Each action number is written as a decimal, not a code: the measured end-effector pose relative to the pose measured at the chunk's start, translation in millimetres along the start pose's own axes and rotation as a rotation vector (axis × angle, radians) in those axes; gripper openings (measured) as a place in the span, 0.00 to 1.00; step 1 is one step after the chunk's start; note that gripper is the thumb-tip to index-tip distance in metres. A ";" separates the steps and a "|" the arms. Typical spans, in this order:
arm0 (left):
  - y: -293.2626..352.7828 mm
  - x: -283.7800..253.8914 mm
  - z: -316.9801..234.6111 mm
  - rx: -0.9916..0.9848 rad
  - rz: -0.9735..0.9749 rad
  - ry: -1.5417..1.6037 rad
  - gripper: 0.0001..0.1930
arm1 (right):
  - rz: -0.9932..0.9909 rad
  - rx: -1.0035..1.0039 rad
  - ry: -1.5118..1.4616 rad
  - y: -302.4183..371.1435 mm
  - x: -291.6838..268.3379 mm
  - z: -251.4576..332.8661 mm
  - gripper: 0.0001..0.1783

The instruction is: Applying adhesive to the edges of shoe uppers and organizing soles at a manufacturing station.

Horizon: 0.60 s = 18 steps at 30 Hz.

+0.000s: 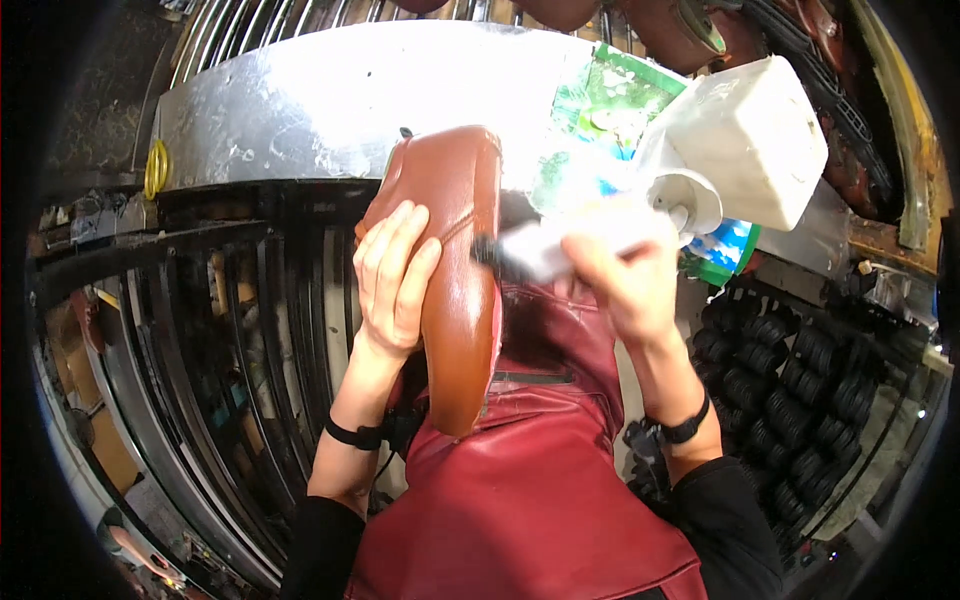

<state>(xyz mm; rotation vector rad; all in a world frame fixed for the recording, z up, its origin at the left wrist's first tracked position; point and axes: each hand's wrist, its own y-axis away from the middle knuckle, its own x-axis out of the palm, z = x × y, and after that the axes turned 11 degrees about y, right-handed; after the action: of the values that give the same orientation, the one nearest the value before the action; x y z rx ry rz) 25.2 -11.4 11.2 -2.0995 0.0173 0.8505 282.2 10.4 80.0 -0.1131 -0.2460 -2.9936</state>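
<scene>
A brown leather shoe is tilted upright in front of me, its toe pointing down toward my red apron. My left hand is wrapped against its left side, fingers on the leather; the thumb is hidden. My right hand, smeared by motion, grips a brush with a pale handle. The dark tip of that brush meets the shoe's right edge, close to the sole side. Whether the tip carries any liquid cannot be made out.
Beyond the shoe lies a metal worktop. On its right, a white plastic container rests over a green-and-white plastic bag. Black metal bars stand at left; several black ridged pieces are piled at right. More brown shoes sit at the back.
</scene>
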 end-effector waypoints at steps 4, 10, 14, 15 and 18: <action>-2.5 1.8 -0.5 0.002 0.006 -0.009 0.21 | 0.178 -0.544 0.269 48.5 4.4 20.0 0.03; -8.0 6.7 -4.7 0.011 -0.012 -0.015 0.28 | 0.446 -0.658 0.440 113.2 6.2 30.0 0.15; -19.3 6.2 -14.9 -0.003 -0.006 -0.045 0.30 | 0.159 -0.447 0.260 93.5 -4.2 40.2 0.13; -20.6 5.2 -17.8 -0.003 -0.005 -0.047 0.30 | 0.075 -0.270 0.204 90.3 -3.6 47.2 0.12; -26.1 3.9 -19.2 -0.041 -0.005 -0.070 0.32 | 0.042 -0.216 0.124 85.8 3.8 57.6 0.08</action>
<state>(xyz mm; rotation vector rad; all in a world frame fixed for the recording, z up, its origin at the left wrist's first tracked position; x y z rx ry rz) 46.8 -7.4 35.3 -2.1057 -0.0430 0.9273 294.3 -64.4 150.5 0.0458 0.0928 -2.9609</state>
